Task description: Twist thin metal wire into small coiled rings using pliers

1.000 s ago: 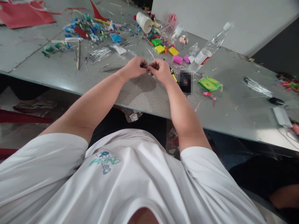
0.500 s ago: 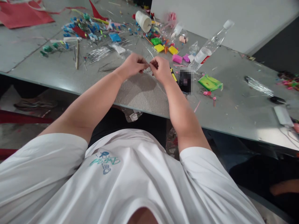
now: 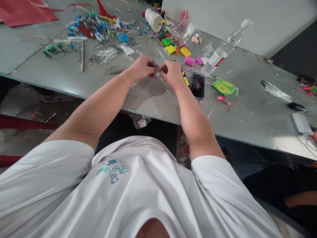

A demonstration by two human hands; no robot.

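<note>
My left hand [image 3: 145,67] and my right hand [image 3: 172,73] meet fingertip to fingertip above the grey table [image 3: 153,99], near its front edge. Both are closed in a pinch. Between and just below the fingertips shows a small bit of thin silvery wire [image 3: 158,74]; most of it is hidden by the fingers. Left of my left hand lies a spread of silvery wires [image 3: 107,55]. Close to my right hand are a yellow-and-black tool [image 3: 185,78] and a dark, partly blurred-out object [image 3: 198,86].
Behind the hands lie blue and green clay pieces [image 3: 99,35], a tipped white cup [image 3: 154,20] and yellow clay packs [image 3: 170,49]. A clear plastic bottle [image 3: 226,46] stands back right. Further right are a green packet [image 3: 225,86] and a white device [image 3: 302,124]. Another person's arm [image 3: 300,199] shows at lower right.
The view has shifted slightly, so the table things appear a little to the right and higher. Both hands keep their pinch, with fingertips still together.
</note>
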